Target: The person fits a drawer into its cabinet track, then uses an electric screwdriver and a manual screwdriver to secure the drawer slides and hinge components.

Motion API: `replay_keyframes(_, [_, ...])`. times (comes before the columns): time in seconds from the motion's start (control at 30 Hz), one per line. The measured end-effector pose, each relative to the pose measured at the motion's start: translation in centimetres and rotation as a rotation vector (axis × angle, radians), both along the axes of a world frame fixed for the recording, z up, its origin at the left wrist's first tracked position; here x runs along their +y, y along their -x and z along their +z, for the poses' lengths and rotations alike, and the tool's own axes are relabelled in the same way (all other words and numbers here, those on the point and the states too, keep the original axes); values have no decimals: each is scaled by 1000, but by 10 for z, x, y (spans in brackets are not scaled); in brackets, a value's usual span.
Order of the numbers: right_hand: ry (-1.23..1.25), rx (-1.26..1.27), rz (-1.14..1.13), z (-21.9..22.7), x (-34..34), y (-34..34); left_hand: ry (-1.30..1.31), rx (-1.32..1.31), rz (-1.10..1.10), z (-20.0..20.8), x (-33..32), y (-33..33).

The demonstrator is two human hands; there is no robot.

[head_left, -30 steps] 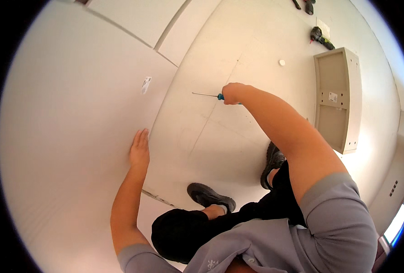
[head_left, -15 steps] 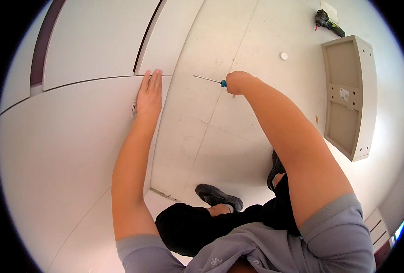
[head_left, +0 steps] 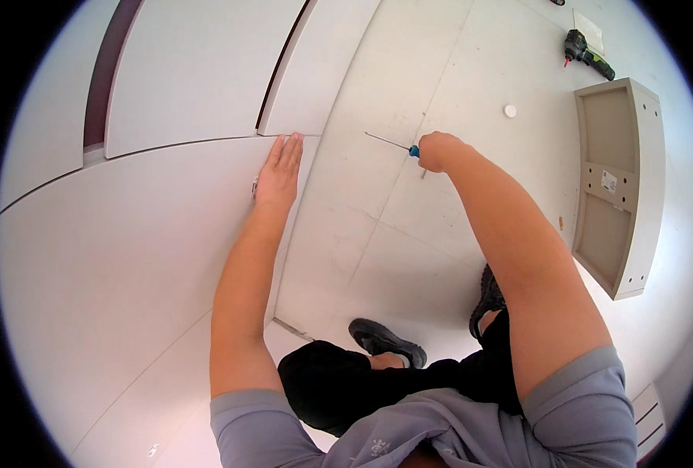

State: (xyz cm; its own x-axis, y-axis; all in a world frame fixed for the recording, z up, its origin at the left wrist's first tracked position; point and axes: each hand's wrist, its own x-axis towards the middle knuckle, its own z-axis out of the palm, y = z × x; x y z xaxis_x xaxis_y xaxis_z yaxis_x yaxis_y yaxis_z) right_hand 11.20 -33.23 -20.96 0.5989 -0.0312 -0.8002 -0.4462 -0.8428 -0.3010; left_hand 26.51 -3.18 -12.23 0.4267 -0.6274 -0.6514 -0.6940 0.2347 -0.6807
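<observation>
My left hand (head_left: 279, 173) lies flat on a large white cabinet panel (head_left: 151, 234), its fingertips at the seam with the drawer fronts beyond. Beside that hand a small metal fitting (head_left: 254, 186) shows, partly covered by it. My right hand (head_left: 440, 151) is closed round the blue handle of a screwdriver (head_left: 389, 141). The thin metal shaft points left toward the cabinet, and its tip is apart from the panel, over the floor. Most of the handle is hidden in my fist.
A beige drawer box (head_left: 649, 187) stands on the tiled floor (head_left: 346, 210) at the right. Past its far end lies a black and green cordless drill (head_left: 587, 53) by a clear bag (head_left: 588, 31). A round white cap (head_left: 509, 111) sits between drill and hands.
The whole view has shifted, so everything appears a little further right and lower. Both hands keep their pose: the left on the panel, the right round the screwdriver.
</observation>
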Motion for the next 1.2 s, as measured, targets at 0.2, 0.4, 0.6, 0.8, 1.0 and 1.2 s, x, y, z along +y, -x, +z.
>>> replay_keyframes(0.2, [12,20,6,-6,-8,4,70,45,34,2,2,4])
replay_keyframes(0.4, [-45,-74,-11,-8,-18,13,386,152,102,44,10,15])
replay_keyframes(0.6, [-73,-128,-135,-30,-61,15,851,286,176,105,-47,21])
replay_keyframes(0.8, [-34,-203,-161,-13,-122,24,1235,279,406,116,-118,9])
replay_keyframes(1.0, [88,-332,-132,-14,-196,45,1231,342,605,93,-120,10])
replay_keyframes(1.2, [-58,-131,-277,-82,-209,150,1116,374,758,89,-80,28])
